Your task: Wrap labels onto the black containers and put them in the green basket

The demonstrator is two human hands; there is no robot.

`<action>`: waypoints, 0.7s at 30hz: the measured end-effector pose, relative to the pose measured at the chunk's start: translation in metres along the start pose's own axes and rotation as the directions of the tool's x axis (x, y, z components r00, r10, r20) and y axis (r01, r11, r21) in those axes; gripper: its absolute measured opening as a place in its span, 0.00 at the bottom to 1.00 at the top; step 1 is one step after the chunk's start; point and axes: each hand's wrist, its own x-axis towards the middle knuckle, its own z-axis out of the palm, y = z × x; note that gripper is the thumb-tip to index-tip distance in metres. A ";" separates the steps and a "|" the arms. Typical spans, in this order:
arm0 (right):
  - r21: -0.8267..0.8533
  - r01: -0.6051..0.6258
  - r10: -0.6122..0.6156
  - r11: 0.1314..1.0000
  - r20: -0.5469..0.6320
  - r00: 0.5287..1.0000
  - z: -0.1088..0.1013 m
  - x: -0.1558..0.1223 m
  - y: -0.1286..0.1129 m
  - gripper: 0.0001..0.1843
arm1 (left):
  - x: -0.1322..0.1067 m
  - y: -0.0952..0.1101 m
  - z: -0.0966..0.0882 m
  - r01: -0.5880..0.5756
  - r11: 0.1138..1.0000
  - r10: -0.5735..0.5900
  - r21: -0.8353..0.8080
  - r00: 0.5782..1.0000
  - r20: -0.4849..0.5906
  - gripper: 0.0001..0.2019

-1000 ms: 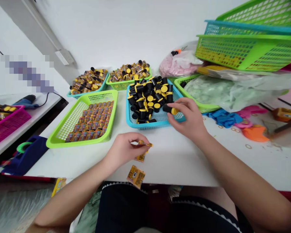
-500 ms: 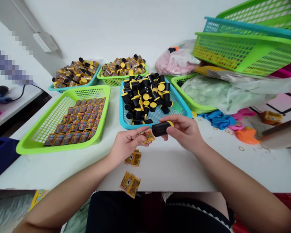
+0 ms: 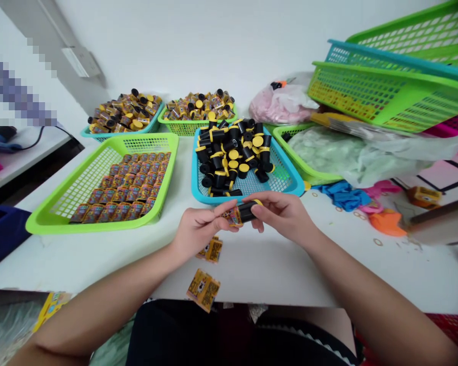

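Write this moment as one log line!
left hand: printed yellow label | right hand: black yellow-capped tube | nearest: blue basket

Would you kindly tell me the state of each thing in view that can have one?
Black tube, held sideways
Yellow printed wrapper, pressed to the tube's left end
Left hand, pinching the wrapper
Right hand, gripping the tube
Blue basket, heaped with black tubes
Green basket, holding wrapped tubes in rows
Loose wrappers, flat on the table
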 end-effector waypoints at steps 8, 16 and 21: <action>-0.185 0.147 -0.148 0.972 0.004 0.989 0.002 0.000 0.004 0.15 | 0.003 -0.008 0.000 -0.100 0.967 0.121 0.234 0.990 -0.075 0.32; -0.298 0.370 -0.340 0.880 0.151 0.928 0.009 -0.004 0.010 0.25 | 0.000 -0.008 0.001 -0.269 0.791 0.269 0.550 0.960 0.083 0.35; -0.484 0.463 -0.445 0.742 0.160 0.881 0.009 -0.007 0.010 0.22 | -0.002 -0.001 0.001 -0.316 0.778 0.244 0.544 0.949 0.202 0.30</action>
